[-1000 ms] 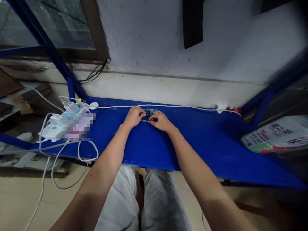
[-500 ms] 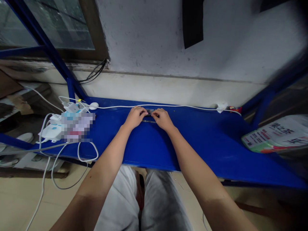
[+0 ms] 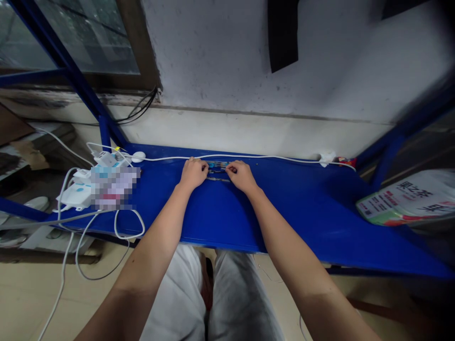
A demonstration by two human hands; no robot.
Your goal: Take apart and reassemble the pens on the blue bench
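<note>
Several slim pens lie side by side on the blue tabletop, their ends hidden by my hands. My left hand is at their left ends, with thumb and fingers pinched around the dark end of a pen. At the right ends, my right hand is curled, with its fingertips closed on the other end of a pen. Closest to me, another dark pen rests apart from the row, roughly parallel to it.
A white cable runs along the back by the wall. White power strips and adapters with looped cords crowd the left end. A large printed bag stands at the right. Crumpled white tissue sits at the back right.
My left hand has moved left, away from my right hand, uncovering more of the pens between them. My right hand has barely moved.
</note>
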